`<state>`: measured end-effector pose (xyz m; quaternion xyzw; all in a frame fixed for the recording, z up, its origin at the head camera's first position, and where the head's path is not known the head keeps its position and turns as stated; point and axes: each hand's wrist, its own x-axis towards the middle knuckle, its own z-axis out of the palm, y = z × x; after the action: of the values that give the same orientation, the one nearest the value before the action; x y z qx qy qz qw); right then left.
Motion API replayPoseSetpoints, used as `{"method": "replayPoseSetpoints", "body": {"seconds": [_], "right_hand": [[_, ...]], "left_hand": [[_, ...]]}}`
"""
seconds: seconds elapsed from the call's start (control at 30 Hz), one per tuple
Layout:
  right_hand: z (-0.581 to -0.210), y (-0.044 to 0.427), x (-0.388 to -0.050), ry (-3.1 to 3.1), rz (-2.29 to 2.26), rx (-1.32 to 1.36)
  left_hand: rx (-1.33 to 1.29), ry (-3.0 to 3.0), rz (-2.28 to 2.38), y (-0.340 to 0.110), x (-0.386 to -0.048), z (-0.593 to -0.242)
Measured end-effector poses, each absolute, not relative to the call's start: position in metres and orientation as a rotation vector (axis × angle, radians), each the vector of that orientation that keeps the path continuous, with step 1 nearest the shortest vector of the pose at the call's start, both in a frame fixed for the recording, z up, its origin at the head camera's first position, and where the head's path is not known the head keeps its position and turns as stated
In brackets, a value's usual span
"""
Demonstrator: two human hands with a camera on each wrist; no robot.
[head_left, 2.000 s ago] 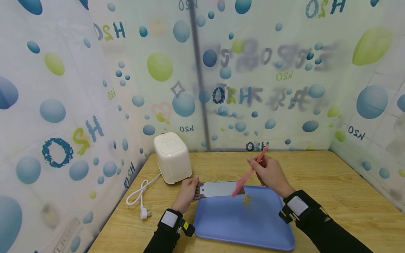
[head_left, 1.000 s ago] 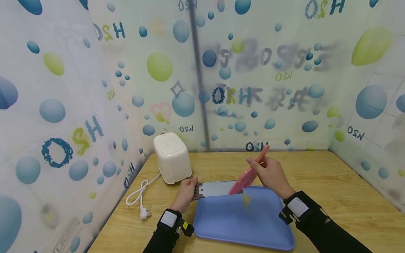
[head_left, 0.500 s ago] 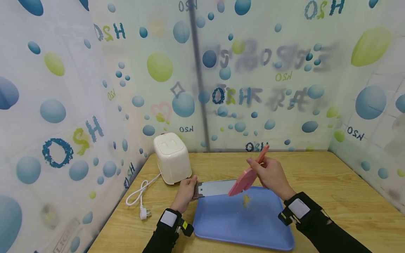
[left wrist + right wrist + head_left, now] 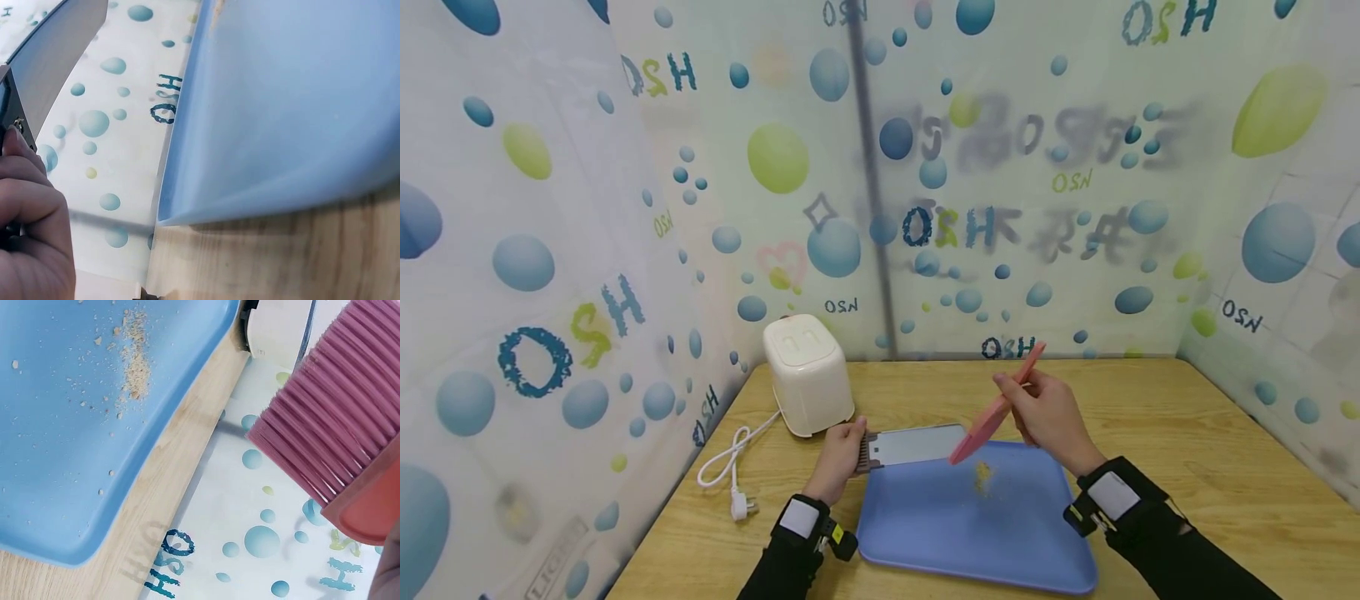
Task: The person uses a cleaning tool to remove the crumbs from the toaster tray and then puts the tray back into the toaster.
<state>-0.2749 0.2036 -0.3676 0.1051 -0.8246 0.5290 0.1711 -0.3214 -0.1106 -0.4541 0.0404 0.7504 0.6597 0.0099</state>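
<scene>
Holding pink brush (image 4: 985,429) in right grip (image 4: 1054,427) and metal plate (image 4: 917,446) in left grip (image 4: 837,462), at far edge of blue tray (image 4: 970,542) — likely light, soft in bristles (image 4: 331,394), stiff and slick in plate, best taken by handle and ribbed left end.

Mirrored "H2O" lettering (image 4: 947,227) across bubble-print backdrop (image 4: 850,187)

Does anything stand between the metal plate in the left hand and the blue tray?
Nothing visible does: in the left wrist view, only patterned backdrop shows between the metal plate and the blue tray. In the head view, the pink brush overlaps the plate's right end; whether they touch is unclear.
</scene>
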Motion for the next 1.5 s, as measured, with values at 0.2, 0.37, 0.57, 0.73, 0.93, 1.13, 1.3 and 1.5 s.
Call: {"method": "replayPoseSetpoints", "body": {"seconds": [0.2, 0.37, 0.57, 0.73, 0.93, 1.13, 1.3, 1.5], "right_hand": [[-0.361, 0.202, -0.277, -2.298, 1.569, 0.336], [-0.346, 0.195, -0.277, -2.251, 1.589, 0.423], [-0.338, 0.177, -0.280, -2.183, 1.635, 0.558], [-0.339, 0.160, -0.284, -2.172, 1.691, 0.642], [-0.343, 0.140, -0.289, -2.210, 1.792, 0.737], [-0.349, 0.127, -0.293, -2.240, 1.799, 0.825], [-0.354, 0.120, -0.294, -2.259, 1.797, 0.852], [-0.359, 0.115, -0.291, -2.308, 1.818, 0.802]], "left_hand": [[0.133, 2.326, 2.064, -0.111, -0.322, -0.457], [0.153, 2.321, 2.069, -0.110, -0.321, -0.457], [0.180, 2.329, 2.038, -0.108, -0.320, -0.455], [0.186, 2.353, 2.010, -0.105, -0.318, -0.452], [0.196, 2.355, 2.017, -0.103, -0.317, -0.453], [0.212, 2.377, 2.019, -0.102, -0.316, -0.452], [0.247, 2.357, 2.045, -0.101, -0.315, -0.450], [0.242, 2.355, 2.054, -0.100, -0.315, -0.449]]}}
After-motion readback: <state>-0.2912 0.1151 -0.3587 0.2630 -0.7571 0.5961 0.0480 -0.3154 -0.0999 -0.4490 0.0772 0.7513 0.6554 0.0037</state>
